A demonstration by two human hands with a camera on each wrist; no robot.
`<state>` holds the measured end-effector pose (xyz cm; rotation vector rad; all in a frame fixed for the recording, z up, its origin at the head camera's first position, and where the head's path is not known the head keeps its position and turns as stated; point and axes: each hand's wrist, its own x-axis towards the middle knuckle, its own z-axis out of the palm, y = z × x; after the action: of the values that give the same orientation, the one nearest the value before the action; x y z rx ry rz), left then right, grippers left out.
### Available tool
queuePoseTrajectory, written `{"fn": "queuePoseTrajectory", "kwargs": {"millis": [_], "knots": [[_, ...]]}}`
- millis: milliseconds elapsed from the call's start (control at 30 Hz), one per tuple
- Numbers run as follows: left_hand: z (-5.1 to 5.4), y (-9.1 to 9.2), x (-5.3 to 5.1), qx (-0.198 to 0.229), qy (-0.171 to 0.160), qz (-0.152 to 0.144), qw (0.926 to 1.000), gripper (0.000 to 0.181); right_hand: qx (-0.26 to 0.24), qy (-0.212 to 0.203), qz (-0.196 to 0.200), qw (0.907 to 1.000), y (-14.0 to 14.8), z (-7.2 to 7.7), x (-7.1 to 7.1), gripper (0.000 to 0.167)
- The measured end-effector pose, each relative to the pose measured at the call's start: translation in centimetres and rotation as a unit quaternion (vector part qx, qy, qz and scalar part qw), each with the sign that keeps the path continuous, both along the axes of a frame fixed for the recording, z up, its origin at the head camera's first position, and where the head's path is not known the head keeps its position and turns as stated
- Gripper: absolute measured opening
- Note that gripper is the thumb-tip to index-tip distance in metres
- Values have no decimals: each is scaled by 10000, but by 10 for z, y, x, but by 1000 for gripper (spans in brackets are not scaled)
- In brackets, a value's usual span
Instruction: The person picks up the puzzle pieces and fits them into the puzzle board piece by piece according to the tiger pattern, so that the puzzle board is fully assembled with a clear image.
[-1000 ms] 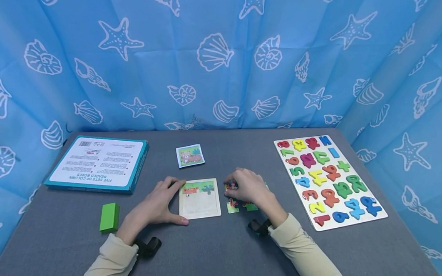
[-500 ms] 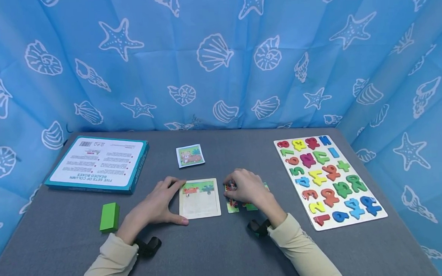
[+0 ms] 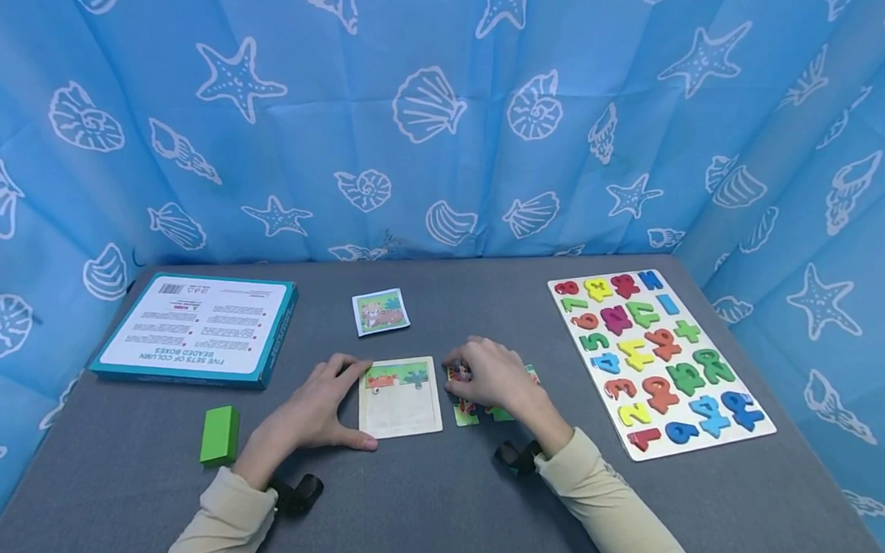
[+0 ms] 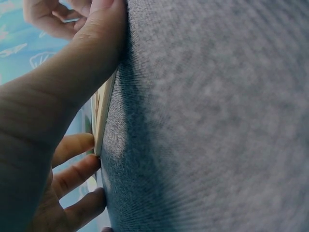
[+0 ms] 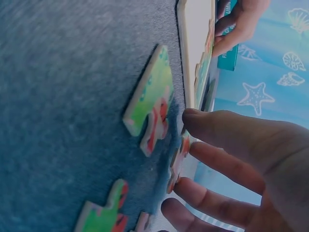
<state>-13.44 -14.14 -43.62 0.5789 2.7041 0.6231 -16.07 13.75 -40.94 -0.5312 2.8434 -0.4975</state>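
In the head view, my left hand [image 3: 310, 409] holds the left side of a square wooden puzzle board [image 3: 399, 412], thumb by the near corner and index finger by the far one. A row of picture pieces [image 3: 395, 375] fills the board's far strip. Just right of the board, my right hand [image 3: 496, 380] pinches a jigsaw puzzle piece [image 5: 182, 147], mostly covered by the fingers in the head view. Close below that hand lie loose jigsaw pieces [image 5: 153, 92], green with red parts. Another green piece [image 5: 104, 215] appears at the right wrist view's bottom. The hand hides part of the group.
A small picture card [image 3: 381, 312] lies beyond the board. To the left are a green block [image 3: 219, 436] and a flat teal-edged box [image 3: 193, 330]. A white number board [image 3: 661, 365] with coloured pieces lies at right. A blue shell-patterned curtain [image 3: 438, 185] hangs behind the table.
My right hand has shifted slightly left toward the puzzle board, with the pieces beneath it shifting a little too. The left hand and board have stayed in place.
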Motion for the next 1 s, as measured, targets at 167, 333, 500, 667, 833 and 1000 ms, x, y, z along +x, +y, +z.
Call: {"fn": "queuePoseTrajectory", "kwargs": {"millis": [167,333,500,667,833,1000], "knots": [[-1,0,0,16,26,3,10000,115,-117,133,64,9998,-3,5,1,30],[-1,0,0,36,49,-4,10000,115,-230,269,202,9992,-8,10,4,27],[-1,0,0,51,12,12,10000,115,-259,348,312,9986,-14,15,6,29],[-1,-1,-1,43,-33,23,10000,115,-303,362,402,9981,-24,19,9,32],[-1,-1,-1,43,-38,11,10000,115,-353,280,534,9976,-37,20,10,31],[0,0,-1,12,-39,0,10000,116,-398,274,723,9962,-48,18,11,31]]}}
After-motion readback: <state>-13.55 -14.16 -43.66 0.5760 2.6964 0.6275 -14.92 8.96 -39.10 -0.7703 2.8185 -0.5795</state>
